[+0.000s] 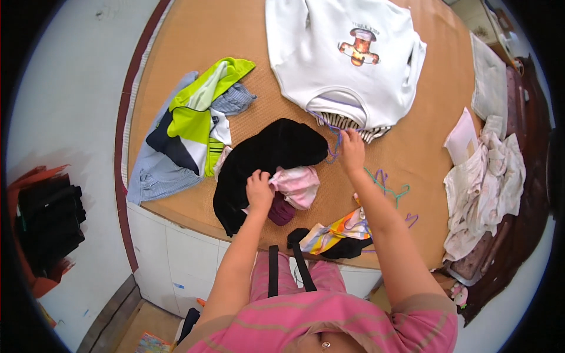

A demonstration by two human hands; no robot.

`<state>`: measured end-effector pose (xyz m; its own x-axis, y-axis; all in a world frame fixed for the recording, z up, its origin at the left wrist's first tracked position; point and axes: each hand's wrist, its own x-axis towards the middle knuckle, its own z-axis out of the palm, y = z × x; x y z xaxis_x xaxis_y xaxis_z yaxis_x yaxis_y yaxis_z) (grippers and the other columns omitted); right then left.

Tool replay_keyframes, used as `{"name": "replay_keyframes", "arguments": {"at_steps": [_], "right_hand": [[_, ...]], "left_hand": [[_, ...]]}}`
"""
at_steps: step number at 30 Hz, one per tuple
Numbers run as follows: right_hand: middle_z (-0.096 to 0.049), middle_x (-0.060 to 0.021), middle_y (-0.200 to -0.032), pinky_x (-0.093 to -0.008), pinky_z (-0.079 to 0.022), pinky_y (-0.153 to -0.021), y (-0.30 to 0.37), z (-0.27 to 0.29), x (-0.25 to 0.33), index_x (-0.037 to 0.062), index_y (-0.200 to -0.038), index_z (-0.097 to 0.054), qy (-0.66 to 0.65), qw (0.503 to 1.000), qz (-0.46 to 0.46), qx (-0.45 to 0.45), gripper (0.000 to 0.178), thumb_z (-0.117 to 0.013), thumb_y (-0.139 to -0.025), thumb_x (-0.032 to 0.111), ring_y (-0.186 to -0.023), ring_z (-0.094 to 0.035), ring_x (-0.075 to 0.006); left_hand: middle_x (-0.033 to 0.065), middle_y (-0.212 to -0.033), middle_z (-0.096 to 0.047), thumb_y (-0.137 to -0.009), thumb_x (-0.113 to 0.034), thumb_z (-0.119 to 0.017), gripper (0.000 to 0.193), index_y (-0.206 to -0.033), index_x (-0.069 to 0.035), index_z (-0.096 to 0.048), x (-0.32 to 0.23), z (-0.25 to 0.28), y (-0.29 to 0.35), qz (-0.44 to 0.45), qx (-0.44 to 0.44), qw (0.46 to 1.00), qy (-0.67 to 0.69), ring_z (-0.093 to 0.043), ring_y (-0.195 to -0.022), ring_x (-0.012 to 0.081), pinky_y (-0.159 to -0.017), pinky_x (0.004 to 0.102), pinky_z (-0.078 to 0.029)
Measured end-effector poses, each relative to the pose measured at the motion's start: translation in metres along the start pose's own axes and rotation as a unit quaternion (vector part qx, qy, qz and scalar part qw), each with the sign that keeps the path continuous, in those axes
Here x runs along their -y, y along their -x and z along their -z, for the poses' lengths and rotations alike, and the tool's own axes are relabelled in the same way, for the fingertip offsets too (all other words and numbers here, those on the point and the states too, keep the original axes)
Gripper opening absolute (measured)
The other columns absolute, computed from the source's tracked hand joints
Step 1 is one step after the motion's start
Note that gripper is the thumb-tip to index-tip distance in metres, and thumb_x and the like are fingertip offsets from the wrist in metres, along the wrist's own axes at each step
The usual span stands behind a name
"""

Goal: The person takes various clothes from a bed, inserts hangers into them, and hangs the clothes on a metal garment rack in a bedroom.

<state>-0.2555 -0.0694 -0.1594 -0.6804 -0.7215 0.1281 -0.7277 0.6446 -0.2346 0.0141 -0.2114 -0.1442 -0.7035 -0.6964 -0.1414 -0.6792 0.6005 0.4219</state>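
Note:
My right hand (pixel 352 152) is closed on a purple clothes hanger (pixel 338 139) at the neckline of a white sweatshirt (pixel 318 65). The sweatshirt lies with its collar toward me and bears a brown bear-like print. Striped cloth (pixel 347 121) shows inside and below the collar. Over a black garment (pixel 271 144), my left hand (pixel 259 191) pinches the edge of a bunched pink-and-white cloth (pixel 299 187). A dark maroon piece of clothing (pixel 281 212) sits beneath that cloth. How far the hanger reaches into the sweatshirt is hidden.
Blue and lime-green clothes (pixel 200 117) are heaped at left on the tan mat (pixel 170 44). Loose hangers (pixel 397 191) and a colourful patterned cloth (pixel 338 229) lie near my right forearm. Pale crumpled garments (pixel 485 182) rest at far right. A red bag of dark clothes (pixel 50 220) stands at left.

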Motion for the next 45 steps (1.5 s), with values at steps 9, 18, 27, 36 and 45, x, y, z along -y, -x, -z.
{"name": "replay_keyframes", "arguments": {"at_steps": [9, 18, 27, 36, 45], "right_hand": [[-0.041, -0.0191, -0.114, -0.0401, -0.039, -0.09, 0.056, -0.048, 0.048, 0.0069, -0.119, -0.046, -0.237, 0.89, -0.375, 0.108, 0.061, -0.07, -0.072, 0.039, -0.101, -0.046, -0.036], [-0.051, -0.0104, -0.085, -0.0369, -0.044, -0.073, 0.081, -0.071, 0.078, 0.0044, -0.079, -0.055, -0.408, 0.778, -0.473, 0.07, 0.016, -0.067, -0.075, 0.015, -0.08, -0.051, -0.0223], [-0.054, -0.001, -0.078, -0.0246, -0.044, -0.065, 0.103, 0.137, 0.184, 0.0037, -0.084, -0.056, -0.711, 0.682, -0.123, 0.122, 0.01, -0.063, -0.08, 0.009, -0.073, -0.052, -0.0096], [-0.058, -0.017, -0.094, -0.041, -0.044, -0.079, 0.244, 0.039, -0.062, 0.0025, -0.088, -0.063, -0.208, 0.895, -0.393, -0.018, 0.021, -0.066, -0.072, 0.016, -0.091, -0.054, -0.0333], [-0.037, -0.0109, -0.135, -0.0464, -0.033, -0.1, 0.374, 0.066, -0.184, 0.0145, -0.116, -0.058, -0.006, 0.827, -0.493, 0.27, 0.038, -0.054, -0.078, 0.018, -0.122, -0.039, -0.0301]], "left_hand": [[-0.0019, -0.078, -0.052, -0.094, -0.021, -0.047, 0.02, -0.088, -0.003, -0.056, 0.032, 0.096, 0.059, 0.245, 0.012, 0.807, 0.538, -0.047, -0.072, 0.0081, -0.068, 0.0226, -0.039], [0.0082, -0.1, -0.052, -0.088, -0.018, -0.056, 0.026, -0.104, 0.001, -0.05, 0.061, 0.152, 0.068, 0.359, -0.29, 0.744, 0.483, -0.05, -0.089, 0.0172, -0.076, 0.0285, -0.044], [0.0106, -0.115, -0.047, -0.077, -0.013, -0.066, 0.054, -0.123, -0.002, -0.039, -0.045, 0.052, 0.069, 0.062, -0.057, 0.867, 0.492, -0.046, -0.105, 0.0244, -0.093, 0.0358, -0.037], [0.0134, -0.119, -0.053, -0.085, -0.009, -0.055, 0.041, -0.122, 0.006, -0.046, -0.054, 0.128, 0.069, 0.139, -0.127, 0.94, 0.286, -0.051, -0.107, 0.0249, -0.093, 0.0343, -0.039], [0.0117, -0.126, -0.05, -0.088, -0.032, -0.043, 0.049, -0.125, -0.001, -0.046, -0.144, 0.296, 0.084, 0.18, -0.31, 0.753, 0.552, -0.051, -0.11, 0.0283, -0.096, 0.0407, -0.041]]}}
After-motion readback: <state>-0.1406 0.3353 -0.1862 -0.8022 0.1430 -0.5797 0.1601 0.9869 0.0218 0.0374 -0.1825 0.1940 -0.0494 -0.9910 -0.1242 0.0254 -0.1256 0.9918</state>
